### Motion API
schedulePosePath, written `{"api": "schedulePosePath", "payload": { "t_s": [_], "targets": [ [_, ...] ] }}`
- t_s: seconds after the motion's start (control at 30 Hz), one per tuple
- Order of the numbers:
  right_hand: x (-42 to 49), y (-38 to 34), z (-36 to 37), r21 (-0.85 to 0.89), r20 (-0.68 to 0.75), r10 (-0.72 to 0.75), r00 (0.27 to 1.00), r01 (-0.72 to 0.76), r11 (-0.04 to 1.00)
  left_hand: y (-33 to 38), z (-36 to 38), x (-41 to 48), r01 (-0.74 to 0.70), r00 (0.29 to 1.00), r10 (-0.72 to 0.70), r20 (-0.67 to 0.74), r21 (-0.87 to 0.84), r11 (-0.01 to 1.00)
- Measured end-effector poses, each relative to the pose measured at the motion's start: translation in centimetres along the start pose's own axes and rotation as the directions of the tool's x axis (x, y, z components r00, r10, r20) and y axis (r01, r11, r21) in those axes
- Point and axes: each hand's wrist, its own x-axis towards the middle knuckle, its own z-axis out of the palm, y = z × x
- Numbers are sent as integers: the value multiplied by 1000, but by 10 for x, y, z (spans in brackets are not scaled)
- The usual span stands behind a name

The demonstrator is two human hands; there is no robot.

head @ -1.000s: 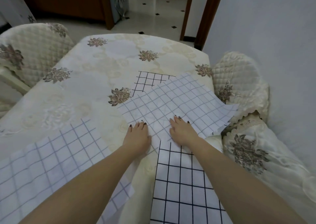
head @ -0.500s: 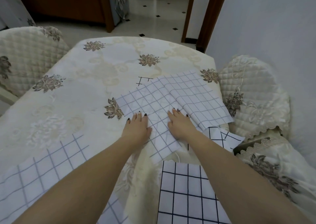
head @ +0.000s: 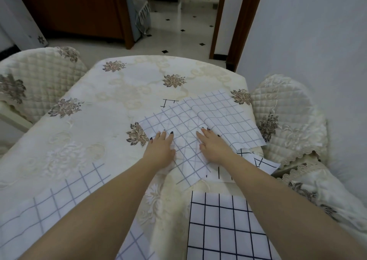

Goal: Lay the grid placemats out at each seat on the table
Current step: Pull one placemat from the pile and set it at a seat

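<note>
In the head view, a pale-grid placemat point(head: 184, 121) is pressed flat on the floral tablecloth point(head: 111, 105), toward the table's right side, by the left hand point(head: 158, 150) and right hand point(head: 213, 146), fingers straight. Its grid is turned diagonal to the near edge, where a black-grid placemat point(head: 224, 226) lies square.

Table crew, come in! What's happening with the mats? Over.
Left hand, right hand: flat, pressing pale grid placemat. Second pale mat overlaps its right side. Black-lined mat peeks out underneath.
</note>
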Motion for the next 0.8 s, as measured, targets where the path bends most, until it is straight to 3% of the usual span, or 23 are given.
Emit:
{"api": "schedulePosePath", "payload": {
  "t_s": [0.1, 0.23, 0.4, 0.57, 0.7, 0.8],
  "targets": [
    [-25, -6, -10, -29, -29, -29, 999, 28, 999, 11, -8, -22, -40, 999, 40, -10, -71, 997],
    [-70, -14, -19, 18, -93, -36, 995, 38, 999, 29, -15, -62, -51, 998, 35, -55, -325, 944],
    [-141, -22, -19, 329, -67, 94, 993, -66, 942, 60, -15, -124, 5, 995, -59, -83, -542, 840],
    [-206, -20, -2, 636, -37, 327, 944, -230, 737, 87, -3, -181, 151, 981, -191, 23, -710, 688],
    [-255, -2, 27, 863, 82, 515, 853, -319, 391, 88, 17, -219, 312, 940, -294, 170, -774, 550],
    [-291, 10, 52, 902, 211, 618, 757, -394, 175, 83, 36, -237, 394, 912, -315, 264, -779, 487]
  ]
}}
